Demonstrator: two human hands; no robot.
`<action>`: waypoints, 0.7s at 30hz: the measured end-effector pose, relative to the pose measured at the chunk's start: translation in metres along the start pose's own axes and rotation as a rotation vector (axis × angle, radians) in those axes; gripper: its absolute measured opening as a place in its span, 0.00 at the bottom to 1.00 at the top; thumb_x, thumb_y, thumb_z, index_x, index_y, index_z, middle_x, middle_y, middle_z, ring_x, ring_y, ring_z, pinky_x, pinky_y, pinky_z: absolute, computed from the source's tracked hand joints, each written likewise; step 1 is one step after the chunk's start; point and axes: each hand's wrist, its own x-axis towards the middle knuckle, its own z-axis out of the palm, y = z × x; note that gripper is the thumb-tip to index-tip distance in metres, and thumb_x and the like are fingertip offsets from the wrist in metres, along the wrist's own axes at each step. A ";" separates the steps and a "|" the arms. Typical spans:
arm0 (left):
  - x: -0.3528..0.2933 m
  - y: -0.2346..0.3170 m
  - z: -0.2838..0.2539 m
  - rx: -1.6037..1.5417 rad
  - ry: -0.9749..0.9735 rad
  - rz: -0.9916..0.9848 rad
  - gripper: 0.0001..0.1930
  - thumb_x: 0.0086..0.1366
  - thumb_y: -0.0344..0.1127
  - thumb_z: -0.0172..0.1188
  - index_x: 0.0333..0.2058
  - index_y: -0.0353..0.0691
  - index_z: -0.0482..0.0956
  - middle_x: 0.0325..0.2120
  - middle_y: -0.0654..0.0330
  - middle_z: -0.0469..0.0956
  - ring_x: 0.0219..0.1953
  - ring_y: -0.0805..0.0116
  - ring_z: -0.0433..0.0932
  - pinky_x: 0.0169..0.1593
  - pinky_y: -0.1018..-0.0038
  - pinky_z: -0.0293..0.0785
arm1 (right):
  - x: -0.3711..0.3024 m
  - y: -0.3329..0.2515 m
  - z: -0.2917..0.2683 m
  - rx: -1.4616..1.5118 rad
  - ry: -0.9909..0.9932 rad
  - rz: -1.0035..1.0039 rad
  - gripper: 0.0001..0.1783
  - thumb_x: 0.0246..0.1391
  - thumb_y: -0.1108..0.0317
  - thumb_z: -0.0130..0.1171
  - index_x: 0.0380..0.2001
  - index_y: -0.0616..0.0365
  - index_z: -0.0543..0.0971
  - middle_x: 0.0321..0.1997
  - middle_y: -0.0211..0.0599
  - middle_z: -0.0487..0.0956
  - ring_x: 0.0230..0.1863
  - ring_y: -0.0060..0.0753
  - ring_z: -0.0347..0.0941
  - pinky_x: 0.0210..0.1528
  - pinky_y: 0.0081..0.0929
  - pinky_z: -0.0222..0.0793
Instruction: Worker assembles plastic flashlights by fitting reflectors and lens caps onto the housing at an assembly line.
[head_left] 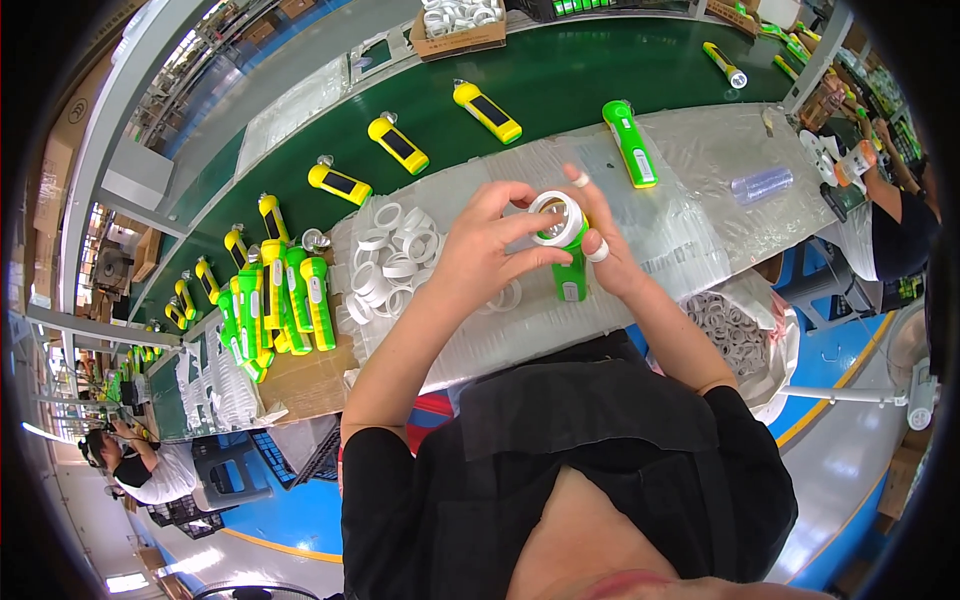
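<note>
A green flashlight (571, 283) stands head-up in front of me, its lamp end toward the camera. My right hand (612, 250) is closed around its far side, with white covers on two fingertips. A white plastic ring (553, 196) sits around the flashlight's head. My left hand (488, 245) pinches this ring, fingers at its rim and over the opening; whether it is fully seated cannot be seen. Left of my hands lies a pile of loose white rings (390, 262). A green and yellow flashlight (629, 145) lies on the covered table beyond my right hand.
Several flashlights (318, 305) are heaped at the left on cardboard. Yellow flashlights (398, 145) lie spaced along the green conveyor belt (560, 60). A clear plastic tube (762, 185) lies at right. A sack of rings (735, 335) stands beside me; co-workers sit on both sides.
</note>
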 end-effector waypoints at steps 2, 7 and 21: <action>0.000 0.000 -0.001 0.013 -0.021 0.005 0.19 0.45 0.40 0.73 0.38 0.44 0.82 0.39 0.59 0.73 0.41 0.59 0.73 0.42 0.66 0.72 | 0.012 -0.017 -0.015 -0.293 -0.140 -0.099 0.28 0.54 0.60 0.63 0.55 0.57 0.68 0.54 0.42 0.72 0.55 0.36 0.69 0.55 0.33 0.67; 0.005 0.007 0.010 0.041 -0.066 0.018 0.23 0.45 0.39 0.74 0.40 0.42 0.78 0.41 0.56 0.74 0.44 0.56 0.75 0.43 0.65 0.73 | 0.038 -0.077 -0.043 -0.878 -0.468 -0.176 0.23 0.42 0.67 0.71 0.42 0.58 0.74 0.44 0.39 0.77 0.45 0.40 0.75 0.45 0.30 0.71; 0.007 0.015 0.046 -0.168 -0.003 -0.046 0.21 0.49 0.37 0.73 0.37 0.39 0.72 0.34 0.58 0.81 0.34 0.61 0.81 0.37 0.71 0.76 | 0.080 -0.122 -0.024 -1.160 -0.972 0.220 0.20 0.38 0.69 0.67 0.38 0.62 0.75 0.31 0.38 0.72 0.31 0.39 0.71 0.34 0.34 0.68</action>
